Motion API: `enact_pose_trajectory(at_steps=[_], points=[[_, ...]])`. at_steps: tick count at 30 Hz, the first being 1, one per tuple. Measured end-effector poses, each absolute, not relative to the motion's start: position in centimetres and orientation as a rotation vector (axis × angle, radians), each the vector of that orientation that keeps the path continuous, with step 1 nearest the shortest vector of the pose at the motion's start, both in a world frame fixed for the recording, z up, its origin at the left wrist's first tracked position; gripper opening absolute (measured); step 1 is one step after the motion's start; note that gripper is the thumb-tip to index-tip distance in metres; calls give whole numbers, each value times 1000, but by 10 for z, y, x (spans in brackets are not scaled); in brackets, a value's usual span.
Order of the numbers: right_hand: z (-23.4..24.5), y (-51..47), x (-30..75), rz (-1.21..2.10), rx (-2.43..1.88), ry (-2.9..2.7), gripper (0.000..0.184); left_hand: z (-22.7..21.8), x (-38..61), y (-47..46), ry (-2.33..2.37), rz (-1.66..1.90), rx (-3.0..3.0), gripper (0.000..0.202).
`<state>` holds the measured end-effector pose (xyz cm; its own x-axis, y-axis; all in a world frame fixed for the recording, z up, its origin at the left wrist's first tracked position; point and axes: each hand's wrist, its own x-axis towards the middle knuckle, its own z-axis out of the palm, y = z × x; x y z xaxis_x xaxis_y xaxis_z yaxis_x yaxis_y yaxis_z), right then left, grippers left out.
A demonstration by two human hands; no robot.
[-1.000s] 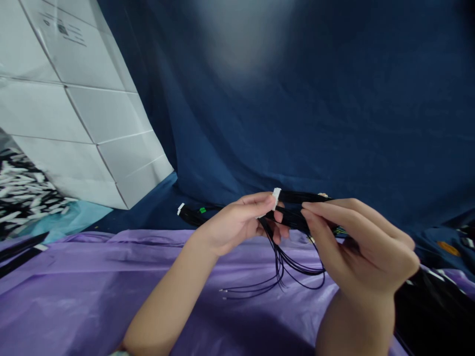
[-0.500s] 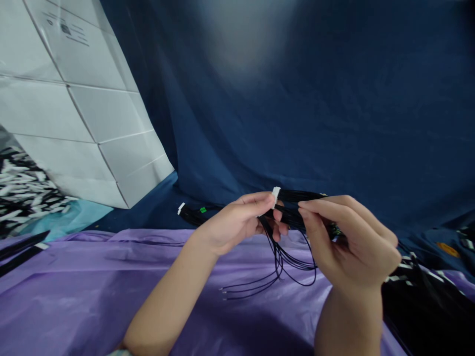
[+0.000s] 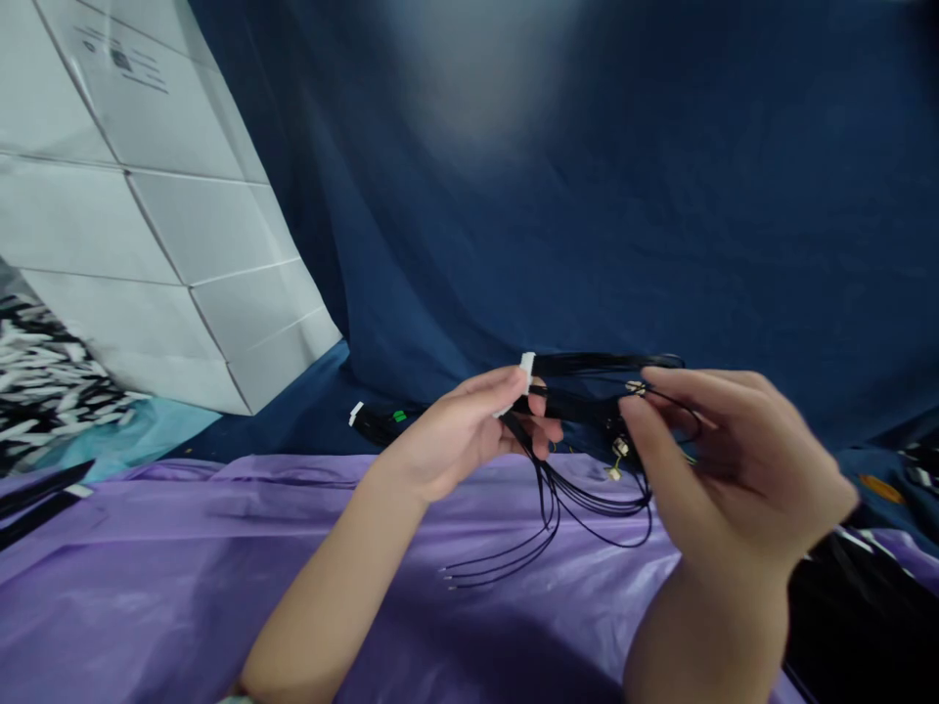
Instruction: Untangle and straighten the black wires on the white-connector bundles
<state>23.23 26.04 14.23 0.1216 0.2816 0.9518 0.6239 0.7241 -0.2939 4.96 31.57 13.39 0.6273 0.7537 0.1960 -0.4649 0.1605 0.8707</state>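
My left hand (image 3: 459,438) is closed, pinching a small white connector (image 3: 526,371) at the end of a bundle of thin black wires (image 3: 587,386). My right hand (image 3: 726,460) is closed round the same bundle a little to the right, fingers curled over a metal wire terminal (image 3: 635,388). Several loose black wires (image 3: 558,518) hang down in a loop from between the hands, and their bare ends (image 3: 449,579) rest on the purple sheet (image 3: 183,577).
Another black wire harness with a white plug and green tag (image 3: 378,420) lies behind my left hand. White cardboard boxes (image 3: 147,205) stand at the left. Blue cloth (image 3: 587,196) hangs behind. More black wires (image 3: 851,596) lie at the lower right.
Both hands lifted the bundle slightly. My right hand slid to the right along the wires, and small metal terminals have come into view beside it.
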Motion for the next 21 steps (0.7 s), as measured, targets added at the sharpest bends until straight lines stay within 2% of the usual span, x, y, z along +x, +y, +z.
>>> enact_pose_trajectory(at_steps=[2,4,5,7,12,21], points=[[143,261,235,-219,-782,-1291,24,135,49,317,304,927,1078,32],[142,264,238,-166,-767,-1129,8,136,48,318,293,961,1064,31],[142,267,241,-132,-771,-1076,7,136,48,318,288,982,1064,31],[139,273,245,-12,-861,-1071,16,137,48,316,276,1039,1074,31],[133,285,249,393,-1099,-1413,16,139,51,312,243,1216,1091,30],[140,277,229,507,-837,-1693,10,138,51,310,75,1200,1191,32]])
